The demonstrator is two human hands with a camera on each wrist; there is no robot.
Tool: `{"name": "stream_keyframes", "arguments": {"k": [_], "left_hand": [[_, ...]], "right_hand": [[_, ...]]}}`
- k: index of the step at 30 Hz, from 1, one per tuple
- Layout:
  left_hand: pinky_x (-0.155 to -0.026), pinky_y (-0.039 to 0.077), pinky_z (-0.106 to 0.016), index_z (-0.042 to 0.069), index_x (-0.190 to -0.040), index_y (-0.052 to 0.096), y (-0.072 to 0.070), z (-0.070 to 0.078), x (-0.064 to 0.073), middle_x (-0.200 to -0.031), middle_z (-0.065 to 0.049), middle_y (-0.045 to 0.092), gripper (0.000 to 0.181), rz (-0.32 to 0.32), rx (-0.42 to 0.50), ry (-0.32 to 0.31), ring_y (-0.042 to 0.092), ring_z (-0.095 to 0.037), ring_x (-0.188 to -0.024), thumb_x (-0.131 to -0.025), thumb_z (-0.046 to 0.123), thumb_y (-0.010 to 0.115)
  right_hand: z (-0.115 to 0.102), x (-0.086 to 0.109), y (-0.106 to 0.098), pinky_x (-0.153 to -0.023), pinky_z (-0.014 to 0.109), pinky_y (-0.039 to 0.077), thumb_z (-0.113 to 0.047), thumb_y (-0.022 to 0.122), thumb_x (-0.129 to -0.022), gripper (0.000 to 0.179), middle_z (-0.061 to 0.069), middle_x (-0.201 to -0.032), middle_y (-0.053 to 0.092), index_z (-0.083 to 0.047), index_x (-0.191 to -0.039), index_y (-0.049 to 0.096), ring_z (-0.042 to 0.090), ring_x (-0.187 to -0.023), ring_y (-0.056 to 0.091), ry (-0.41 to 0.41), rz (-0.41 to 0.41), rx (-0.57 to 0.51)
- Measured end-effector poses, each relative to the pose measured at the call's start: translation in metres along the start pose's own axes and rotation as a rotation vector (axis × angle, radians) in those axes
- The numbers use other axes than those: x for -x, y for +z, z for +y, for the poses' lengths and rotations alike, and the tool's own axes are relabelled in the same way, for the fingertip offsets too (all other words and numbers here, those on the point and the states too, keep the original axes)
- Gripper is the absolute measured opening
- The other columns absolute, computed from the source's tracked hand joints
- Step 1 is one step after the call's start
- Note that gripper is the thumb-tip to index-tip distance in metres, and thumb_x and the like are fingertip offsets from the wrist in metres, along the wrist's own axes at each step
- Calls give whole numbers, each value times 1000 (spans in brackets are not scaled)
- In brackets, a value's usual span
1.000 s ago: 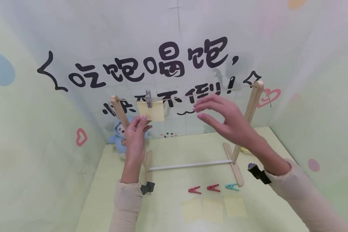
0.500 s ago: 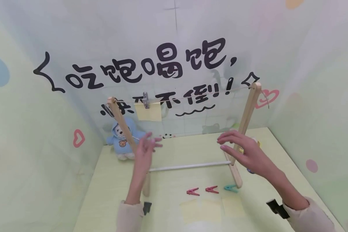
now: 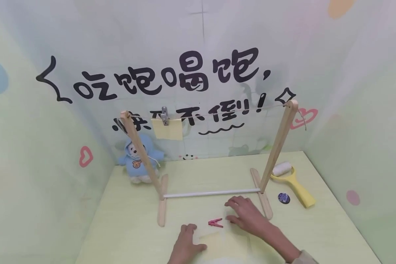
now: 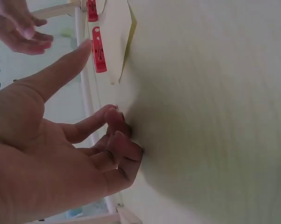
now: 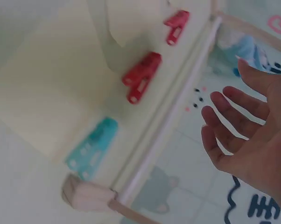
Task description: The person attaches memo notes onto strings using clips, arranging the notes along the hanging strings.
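Observation:
My left hand (image 3: pixel 186 244) is low over the table, fingers bent and thumb spread, beside the left end of the pale yellow paper notes (image 3: pixel 214 244). It holds nothing. My right hand (image 3: pixel 249 216) hovers over the clothespins with loosely bent fingers and nothing in its grasp. One red clothespin (image 3: pixel 216 222) lies between the hands; a second red clothespin (image 5: pixel 143 77) and a teal clothespin (image 5: pixel 93 147) show in the right wrist view, hidden by the right hand in the head view. Another yellow note (image 3: pixel 171 130) hangs from the string under a metallic-looking clip (image 3: pixel 165 116).
A wooden frame, with a right post (image 3: pixel 278 146) and a white crossbar (image 3: pixel 211 193), carries the string. Behind its left post sits a blue-hooded plush toy (image 3: pixel 136 161). At right lie a yellow-handled lint roller (image 3: pixel 297 187) and a dark oval object (image 3: pixel 283 198).
The left hand has let go of the hanging note and come down to the table notes. The right hand has dropped from string height to the clothespins.

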State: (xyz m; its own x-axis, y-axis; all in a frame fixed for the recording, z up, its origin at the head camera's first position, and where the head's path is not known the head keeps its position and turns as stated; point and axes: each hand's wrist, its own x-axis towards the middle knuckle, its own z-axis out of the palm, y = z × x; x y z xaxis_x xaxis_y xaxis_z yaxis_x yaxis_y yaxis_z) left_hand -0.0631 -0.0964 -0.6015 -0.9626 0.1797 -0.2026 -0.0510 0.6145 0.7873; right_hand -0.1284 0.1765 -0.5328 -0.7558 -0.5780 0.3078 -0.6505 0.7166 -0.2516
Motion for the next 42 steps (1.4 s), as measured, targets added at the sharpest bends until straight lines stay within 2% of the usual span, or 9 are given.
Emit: {"name": "stream_keyframes", "arguments": {"k": [2, 5, 8, 12, 20, 26, 34, 38, 42], "left_hand": [[-81, 61, -60, -4, -129, 58, 2, -8, 1, -120, -18, 55, 64, 25, -27, 1, 63, -38, -101, -85, 22, 95], [-78, 59, -62, 0, -124, 60, 7, -13, -1, -117, -15, 53, 63, 49, -58, 18, 60, -36, -100, -81, 24, 98], [-77, 56, -66, 5, -121, 60, 10, -8, -1, -116, -14, 51, 62, 64, -63, 1, 58, -34, -101, -76, 20, 101], [-75, 52, -61, 10, -113, 58, 11, 1, 1, -111, -10, 44, 59, 84, -65, -24, 51, -28, -100, -72, 10, 101], [-76, 48, -57, 13, -95, 58, 15, 3, 3, -111, -6, 36, 47, 80, -119, -37, 42, -25, -101, -74, 10, 100], [-77, 43, -50, 14, -84, 56, 22, -4, 1, -110, -4, 36, 44, 100, -136, -43, 39, -26, -101, -74, 9, 99], [-80, 45, -55, 6, -86, 60, 21, 4, 5, -115, -13, 49, 28, 53, -162, -62, 45, -36, -106, -89, 5, 87], [-81, 41, -47, 9, -91, 65, 16, 2, 7, -100, -7, 61, 19, 62, -158, -34, 49, -25, -94, -93, 7, 83], [-77, 38, -41, 11, -95, 69, 9, -7, 5, -82, 2, 71, 15, 107, -90, 61, 55, -7, -76, -94, 9, 83]], "right_hand": [[-5, -1, 23, -90, 49, 55, -27, 89, -92, 42, 7, -122, 73, -7, -126, 74, 29, -114, 67, 3, -52, 33], [-11, 0, 49, -91, 49, 54, -31, 90, -91, 46, 6, -122, 71, -8, -127, 73, 29, -115, 64, 5, -74, 69], [-16, 4, 65, -89, 50, 55, -27, 94, -86, 42, 4, -117, 70, -11, -118, 73, 28, -112, 63, -9, -40, 93], [-21, 7, 79, -87, 50, 54, -18, 98, -80, 36, 3, -115, 68, -14, -106, 73, 27, -110, 63, -4, 11, 100], [-22, 13, 84, -91, 51, 53, -17, 96, -82, 29, 2, -115, 65, -14, -101, 74, 26, -112, 62, 62, -3, 126], [-19, 19, 89, -92, 53, 53, -16, 98, -78, 33, 1, -113, 65, -15, -97, 72, 26, -110, 63, 65, 65, 160], [-17, 20, 94, -92, 55, 53, -11, 96, -77, 32, -1, -108, 66, -16, -96, 72, 27, -105, 64, 31, 168, 128], [-19, 19, 92, -102, 68, 51, -8, 94, -80, 30, 2, -108, 69, -13, -98, 71, 29, -106, 66, 60, 164, 52], [-19, 16, 88, -106, 78, 46, -8, 93, -83, 29, 3, -108, 73, -10, -102, 72, 31, -108, 70, 90, 164, -40]]}}
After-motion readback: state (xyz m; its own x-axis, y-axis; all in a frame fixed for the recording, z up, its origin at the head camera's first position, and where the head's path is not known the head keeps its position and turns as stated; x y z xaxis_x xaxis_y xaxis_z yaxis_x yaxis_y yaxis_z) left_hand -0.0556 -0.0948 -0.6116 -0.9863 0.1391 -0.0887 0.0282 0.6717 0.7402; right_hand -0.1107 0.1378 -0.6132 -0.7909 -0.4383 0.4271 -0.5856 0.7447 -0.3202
